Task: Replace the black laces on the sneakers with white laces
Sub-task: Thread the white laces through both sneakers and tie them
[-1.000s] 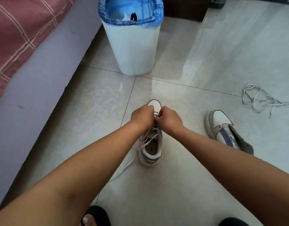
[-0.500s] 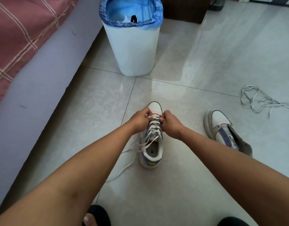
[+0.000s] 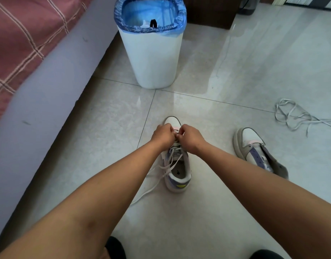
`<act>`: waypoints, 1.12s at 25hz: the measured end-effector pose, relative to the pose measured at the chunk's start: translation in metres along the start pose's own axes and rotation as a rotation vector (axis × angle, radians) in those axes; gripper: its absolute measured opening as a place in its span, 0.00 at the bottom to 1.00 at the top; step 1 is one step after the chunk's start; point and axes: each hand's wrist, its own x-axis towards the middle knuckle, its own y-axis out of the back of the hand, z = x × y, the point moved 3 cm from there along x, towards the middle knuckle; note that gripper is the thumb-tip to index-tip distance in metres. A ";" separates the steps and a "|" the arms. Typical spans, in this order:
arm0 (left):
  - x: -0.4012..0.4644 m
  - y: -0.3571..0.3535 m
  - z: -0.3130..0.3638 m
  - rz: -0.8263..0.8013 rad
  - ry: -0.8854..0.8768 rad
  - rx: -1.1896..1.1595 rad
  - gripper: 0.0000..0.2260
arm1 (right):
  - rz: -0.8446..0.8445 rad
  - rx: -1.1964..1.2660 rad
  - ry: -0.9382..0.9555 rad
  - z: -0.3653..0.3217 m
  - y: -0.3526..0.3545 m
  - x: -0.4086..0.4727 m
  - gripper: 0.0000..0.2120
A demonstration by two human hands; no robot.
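- White lace (image 3: 172,161): threaded through the sneaker (image 3: 177,171) under our hands. It crosses the eyelets just behind our knuckles, and its free ends trail off the shoe toward our left forearm and onto the floor tiles (image 3: 207,212).
- Left hand (image 3: 163,135): fingers curled tight at the front eyelets, near the toe cap. It seems to pinch the lace there, though the pinch itself is hidden behind the knuckles.
- Right hand (image 3: 191,137): curled the same way, thumb and forefinger meeting just beside the left hand over the lowest eyelets. We judge it also grips the lace.
- Step in hand, as we read it: snugging or feeding the white lace at the toe end of this shoe. The lacing is well along here.
- Next move likely calls for an even pull on both sides, then working back toward the collar and taking up the loose ends.
- Second sneaker (image 3: 254,150): well to the right of our right hand, tongue open, no lace visible in it. It still needs lacing.
- Loose lace pile (image 3: 299,116): farther right and beyond, light grey-white, tangled on the tiles.
- Waste bin (image 3: 151,51): ahead of both hands, blue liner, something dark inside. We cannot tell what.
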 end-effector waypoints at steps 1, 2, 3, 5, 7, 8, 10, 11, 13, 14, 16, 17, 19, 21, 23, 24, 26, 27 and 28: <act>0.000 0.001 0.000 -0.009 0.000 -0.020 0.04 | -0.037 0.041 -0.018 0.000 0.000 0.001 0.04; -0.002 0.002 -0.001 -0.017 -0.008 -0.031 0.03 | -0.089 0.151 -0.053 0.001 0.000 0.002 0.03; -0.004 0.003 -0.001 -0.025 -0.021 -0.039 0.04 | -0.141 0.296 -0.096 0.004 0.000 0.000 0.04; -0.006 0.003 -0.003 -0.028 -0.033 -0.115 0.04 | -0.202 0.543 -0.146 0.014 0.000 -0.005 0.09; -0.010 0.002 -0.007 0.002 0.000 -0.258 0.04 | -0.174 0.631 -0.125 0.023 -0.002 -0.009 0.11; -0.011 0.001 -0.008 0.036 0.012 -0.290 0.04 | -0.136 0.604 -0.110 0.023 -0.003 -0.010 0.10; -0.012 0.001 -0.006 0.113 -0.002 -0.193 0.03 | -0.045 0.398 -0.080 0.020 -0.003 -0.007 0.07; -0.013 0.000 -0.004 0.132 -0.010 -0.098 0.05 | -0.030 0.270 -0.083 0.017 -0.001 -0.007 0.06; -0.016 -0.003 0.001 0.080 0.012 0.116 0.12 | -0.042 -0.011 -0.092 0.010 0.002 -0.007 0.13; -0.017 -0.005 0.003 0.024 0.023 0.208 0.14 | -0.066 -0.121 -0.077 0.006 0.002 -0.007 0.15; -0.018 -0.007 0.006 -0.061 0.027 0.340 0.16 | -0.113 -0.238 -0.046 -0.002 0.002 -0.010 0.13; -0.019 -0.006 0.010 -0.079 0.024 0.400 0.15 | -0.130 -0.267 -0.045 -0.004 0.002 -0.011 0.11; -0.021 -0.002 0.018 -0.092 0.008 0.488 0.13 | -0.165 -0.308 -0.053 -0.007 0.002 -0.010 0.09; -0.021 -0.001 0.021 -0.103 0.011 0.506 0.12 | -0.181 -0.344 -0.077 -0.008 0.003 -0.010 0.07; -0.023 0.000 0.020 -0.102 0.002 0.502 0.13 | -0.172 -0.434 -0.112 -0.011 0.005 -0.014 0.08; -0.023 0.000 0.018 -0.104 -0.007 0.494 0.13 | -0.167 -0.488 -0.121 -0.013 0.005 -0.016 0.12; -0.021 0.000 0.014 -0.117 -0.019 0.465 0.13 | -0.181 -0.546 -0.119 -0.015 0.004 -0.016 0.13; -0.020 0.000 0.014 -0.125 -0.018 0.444 0.13 | -0.200 -0.573 -0.116 -0.017 0.004 -0.016 0.14; -0.019 0.000 0.013 -0.131 -0.018 0.428 0.14 | -0.211 -0.598 -0.109 -0.019 0.004 -0.017 0.14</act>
